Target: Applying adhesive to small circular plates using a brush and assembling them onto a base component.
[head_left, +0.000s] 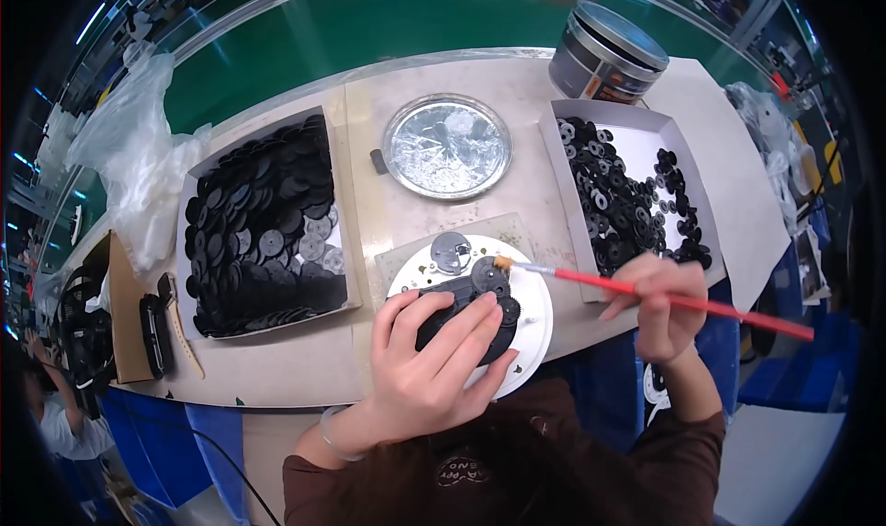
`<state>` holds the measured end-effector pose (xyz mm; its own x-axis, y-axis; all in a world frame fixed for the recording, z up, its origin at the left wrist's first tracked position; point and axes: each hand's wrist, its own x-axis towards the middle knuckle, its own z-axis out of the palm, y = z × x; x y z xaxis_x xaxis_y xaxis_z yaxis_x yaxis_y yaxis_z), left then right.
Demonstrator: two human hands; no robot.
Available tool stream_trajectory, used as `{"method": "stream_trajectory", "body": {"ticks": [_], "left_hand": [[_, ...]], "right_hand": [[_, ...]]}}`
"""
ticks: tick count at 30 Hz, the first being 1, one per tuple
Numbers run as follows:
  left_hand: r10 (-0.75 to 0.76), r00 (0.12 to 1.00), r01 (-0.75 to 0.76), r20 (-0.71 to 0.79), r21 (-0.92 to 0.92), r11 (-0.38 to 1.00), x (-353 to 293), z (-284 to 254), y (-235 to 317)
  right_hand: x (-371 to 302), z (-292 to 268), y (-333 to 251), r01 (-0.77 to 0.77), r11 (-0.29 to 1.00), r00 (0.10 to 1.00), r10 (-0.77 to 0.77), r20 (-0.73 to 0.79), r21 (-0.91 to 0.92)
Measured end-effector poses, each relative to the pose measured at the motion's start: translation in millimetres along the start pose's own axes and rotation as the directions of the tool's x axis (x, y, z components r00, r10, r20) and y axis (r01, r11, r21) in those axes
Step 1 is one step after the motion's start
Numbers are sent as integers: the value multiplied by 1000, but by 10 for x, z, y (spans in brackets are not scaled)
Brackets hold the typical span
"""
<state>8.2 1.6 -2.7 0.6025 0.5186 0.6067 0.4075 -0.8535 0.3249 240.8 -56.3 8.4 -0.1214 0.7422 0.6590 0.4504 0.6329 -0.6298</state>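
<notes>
A round white plate (533, 341) lies at the table's near edge, carrying a black gear assembly (489, 277). My left hand (436, 351) rests over it, fingers stretched across the black gears and partly hiding them. Between the fingers of my right hand (666, 304) is a red-handled paintbrush (591, 280), held almost level. Its tan bristles touch or hover just over a black gear near the plate's top; I cannot tell which. Beyond the plate sits a shallow round metal lid (447, 148) with a shiny, smeared inside.
Left stands an open box (353, 277) heaped with black discs and several grey ones. To the right, another box (565, 189) holds small black and grey gears. Behind it is a dark tin (604, 60). Clear plastic bags (138, 157) and a wristwatch (177, 318) lie far left.
</notes>
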Motion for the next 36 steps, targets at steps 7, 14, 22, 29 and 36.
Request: {"method": "stream_trajectory", "body": {"ticks": [7, 14, 22, 29, 36], "left_hand": [[-11, 1000, 11, 0, -6, 1000, 3, 6, -16], [-13, 1000, 13, -16, -19, 1000, -12, 13, -12], [-22, 999, 22, -27, -6, 1000, -22, 19, -7], [-26, 999, 26, -22, -9, 1000, -17, 9, 4], [-51, 997, 52, -51, 0, 999, -17, 17, 6]], "right_hand": [[4, -59, -141, 15, 999, 1000, -15, 4, 38], [-74, -37, -144, -119, 990, 989, 125, -78, 77], [-71, 42, -150, -230, 947, 944, 273, -184, 225], [-119, -28, -172, -170, 977, 975, 186, -123, 126], [-118, 3, -165, -144, 976, 975, 168, -146, 163]]}}
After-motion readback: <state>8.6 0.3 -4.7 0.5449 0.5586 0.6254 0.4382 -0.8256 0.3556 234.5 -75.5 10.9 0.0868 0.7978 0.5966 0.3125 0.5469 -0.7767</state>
